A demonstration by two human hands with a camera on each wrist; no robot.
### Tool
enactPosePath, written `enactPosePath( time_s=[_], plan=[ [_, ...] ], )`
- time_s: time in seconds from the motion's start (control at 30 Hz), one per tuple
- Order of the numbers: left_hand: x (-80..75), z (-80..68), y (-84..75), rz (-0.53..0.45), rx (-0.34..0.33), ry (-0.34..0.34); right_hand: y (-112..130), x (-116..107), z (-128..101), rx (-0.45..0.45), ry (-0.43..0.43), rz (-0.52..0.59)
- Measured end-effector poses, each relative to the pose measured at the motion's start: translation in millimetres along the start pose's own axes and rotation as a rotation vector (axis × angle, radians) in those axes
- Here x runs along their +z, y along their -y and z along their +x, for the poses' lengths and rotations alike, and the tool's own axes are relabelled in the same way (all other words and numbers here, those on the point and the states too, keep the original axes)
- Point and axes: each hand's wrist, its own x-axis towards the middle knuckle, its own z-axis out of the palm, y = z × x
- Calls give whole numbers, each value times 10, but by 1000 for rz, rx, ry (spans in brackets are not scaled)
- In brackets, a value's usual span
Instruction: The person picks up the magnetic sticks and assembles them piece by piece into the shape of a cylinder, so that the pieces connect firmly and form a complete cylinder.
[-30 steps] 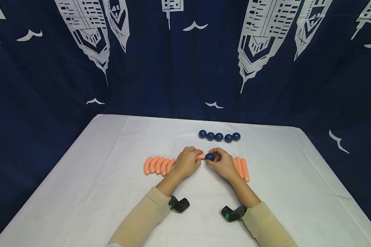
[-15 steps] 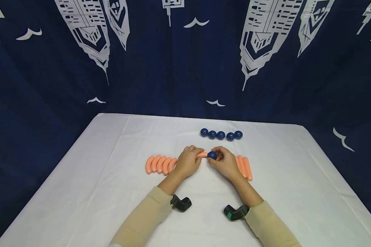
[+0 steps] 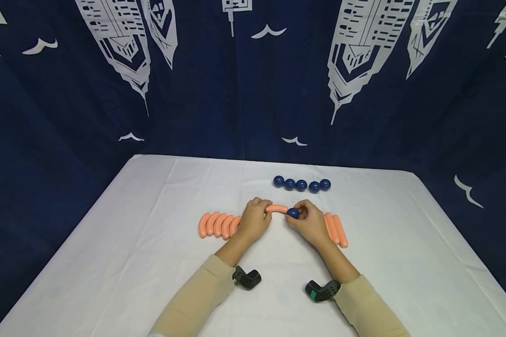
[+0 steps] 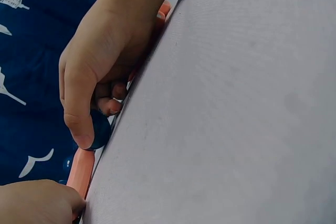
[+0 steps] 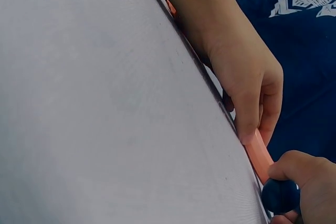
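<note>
In the head view, my left hand (image 3: 254,219) pinches the left end of a short, curved orange stick (image 3: 277,208) between thumb and fingers. My right hand (image 3: 311,222) holds a dark blue ball (image 3: 293,213) at the stick's right end. Ball and stick meet end to end, close over the white table. From the left wrist, the ball (image 4: 100,129) shows partly behind the right thumb, with the orange stick (image 4: 81,171) running down to the left hand. The right wrist view has the ball (image 5: 280,196) under the right thumb.
Several curved orange sticks (image 3: 217,225) lie side by side left of the left hand. Straight orange sticks (image 3: 337,229) lie beside the right hand, partly hidden by it. Several blue balls (image 3: 301,185) form a row farther back. A dark blue curtain (image 3: 236,93) hangs behind the white table (image 3: 152,262).
The ball and right hand have shifted slightly right. More of the curved stick now shows, with my left fingers nearer its left end. Fewer straight sticks are visible beside the right hand.
</note>
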Motion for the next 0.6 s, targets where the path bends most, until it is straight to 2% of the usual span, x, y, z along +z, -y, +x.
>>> enactPosePath(
  time_s=[0.2,0.47,0.6],
  plan=[
    [17,-2,18,12,22,-37,-29,-3,-5,-53,51,7],
    [17,-17,19,5,-1,-33,-30,-25,-19,-88,149,19],
    [13,-7,14,11,3,-35,-24,-30,-17,-97,167,40]
  ],
)
